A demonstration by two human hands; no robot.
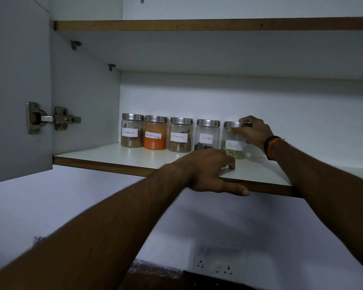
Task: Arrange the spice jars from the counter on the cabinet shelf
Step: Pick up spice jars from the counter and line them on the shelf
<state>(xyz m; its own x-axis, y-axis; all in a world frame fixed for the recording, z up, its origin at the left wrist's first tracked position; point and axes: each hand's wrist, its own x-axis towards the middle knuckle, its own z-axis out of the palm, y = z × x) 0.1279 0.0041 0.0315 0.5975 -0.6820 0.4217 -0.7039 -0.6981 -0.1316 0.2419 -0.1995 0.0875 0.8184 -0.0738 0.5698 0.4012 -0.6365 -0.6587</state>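
Five spice jars stand in a row at the back of your cabinet shelf (117, 154). Your right hand (253, 130) grips the lid of the fennel jar (234, 143), last in line; your left hand (208, 170) rests flat on the shelf edge, grasping nothing. Arranging looks nearly done. White walls, dim light, a socket panel (217, 263) below.

Handwritten jar labels left to right, Cinnamon (129, 132), Red Chilli Powder (153, 136), Cinnamon (178, 136), Cloves (206, 138), Fennel (233, 145)

Left hand (205, 170) flat, palm down, thumb extended. Right hand (253, 130) raised, fingers curled in grip, wrist banded.
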